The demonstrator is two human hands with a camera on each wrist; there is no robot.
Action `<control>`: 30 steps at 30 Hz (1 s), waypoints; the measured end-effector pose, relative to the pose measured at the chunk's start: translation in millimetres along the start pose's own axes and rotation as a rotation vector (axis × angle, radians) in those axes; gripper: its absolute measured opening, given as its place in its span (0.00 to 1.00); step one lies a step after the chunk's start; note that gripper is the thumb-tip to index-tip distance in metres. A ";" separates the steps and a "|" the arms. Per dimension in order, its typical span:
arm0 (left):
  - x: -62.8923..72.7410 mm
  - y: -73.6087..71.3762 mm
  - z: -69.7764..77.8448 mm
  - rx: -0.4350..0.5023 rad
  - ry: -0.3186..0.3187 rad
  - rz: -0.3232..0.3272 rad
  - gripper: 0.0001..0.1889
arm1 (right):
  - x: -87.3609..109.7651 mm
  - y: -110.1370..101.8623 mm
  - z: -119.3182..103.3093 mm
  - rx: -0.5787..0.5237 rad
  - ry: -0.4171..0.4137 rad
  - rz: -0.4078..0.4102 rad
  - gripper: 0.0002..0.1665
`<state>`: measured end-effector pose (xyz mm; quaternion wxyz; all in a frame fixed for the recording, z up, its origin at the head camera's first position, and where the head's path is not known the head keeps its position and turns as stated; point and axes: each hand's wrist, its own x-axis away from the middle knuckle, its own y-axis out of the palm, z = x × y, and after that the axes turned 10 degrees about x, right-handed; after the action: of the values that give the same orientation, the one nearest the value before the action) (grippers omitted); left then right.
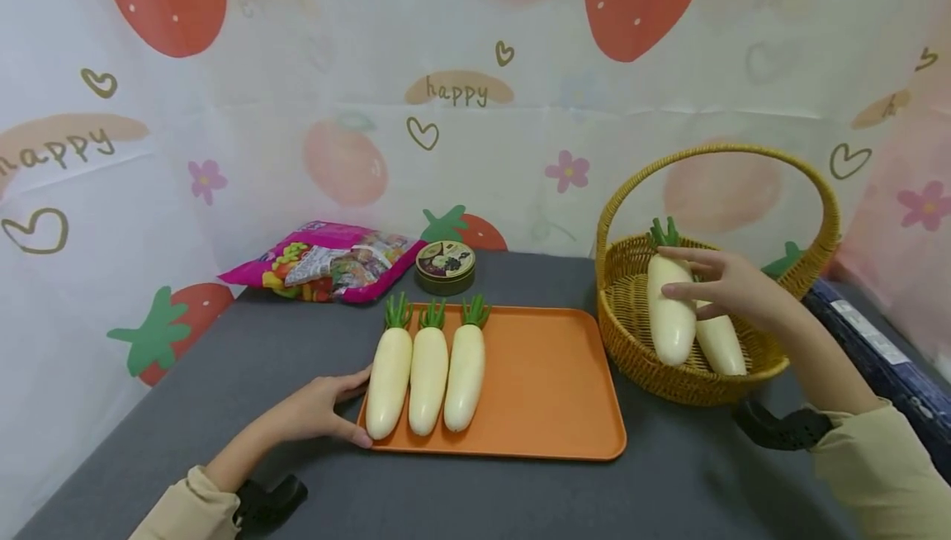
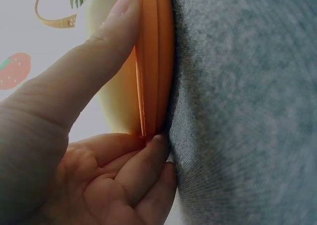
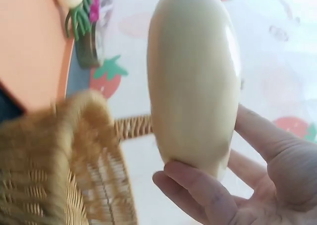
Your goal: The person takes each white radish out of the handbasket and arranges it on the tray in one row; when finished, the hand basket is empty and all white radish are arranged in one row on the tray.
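Note:
My right hand grips a white radish with green stalks, held upright over the wicker basket. In the right wrist view, the fingers and thumb wrap the stalk end of this radish. Another white radish lies inside the basket. At the near left corner of the orange tray, my left hand holds the edge. Its thumb lies along the rim while the other fingers touch the tray's side. Three white radishes lie side by side on the tray's left part, stalks pointing away.
Behind the tray sit a pink snack bag and a round tin. The basket's tall handle arches above the right hand. A dark blue folded item lies right of the basket. A strawberry-print cloth hangs behind the grey tabletop.

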<state>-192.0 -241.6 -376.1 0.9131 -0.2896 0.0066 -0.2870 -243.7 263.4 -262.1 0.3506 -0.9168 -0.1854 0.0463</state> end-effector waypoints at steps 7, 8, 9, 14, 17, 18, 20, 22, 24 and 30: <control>-0.8 -1.0 5.2 -0.001 0.008 0.008 0.51 | 22.7 29.8 -19.0 -0.041 -0.040 0.053 0.39; -0.4 -1.1 5.8 -0.002 0.009 0.007 0.51 | 23.2 33.8 -21.4 -0.051 -0.045 0.048 0.39; 0.0 -1.1 6.1 -0.006 0.010 0.004 0.51 | 23.1 37.5 -23.7 -0.062 -0.052 0.040 0.39; 0.6 -0.6 6.1 -0.002 0.023 0.000 0.51 | 16.5 51.1 -30.3 -0.094 -0.087 0.010 0.39; 0.0 0.1 5.5 0.003 0.029 0.001 0.51 | 11.3 59.4 -30.3 -0.104 -0.098 -0.014 0.39; -0.5 0.5 5.2 0.003 0.033 -0.002 0.50 | 9.2 62.5 -29.9 -0.114 -0.099 -0.023 0.39; -0.9 1.0 4.7 -0.004 0.028 -0.005 0.50 | 4.9 68.8 -29.2 -0.121 -0.094 -0.035 0.39; -0.7 1.4 3.9 -0.005 0.017 -0.005 0.51 | -0.7 76.0 -29.7 -0.134 -0.099 -0.044 0.40; -0.3 1.7 2.9 -0.002 0.005 0.001 0.51 | -7.3 83.7 -31.1 -0.146 -0.107 -0.052 0.40; 1.2 1.2 0.1 -0.011 0.005 0.010 0.51 | -26.1 110.9 -33.0 -0.175 -0.125 -0.081 0.40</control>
<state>-190.3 -241.4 -376.5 0.9129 -0.2937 0.0118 -0.2832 -226.7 157.0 -311.7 0.2583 -0.9311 -0.2470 0.0730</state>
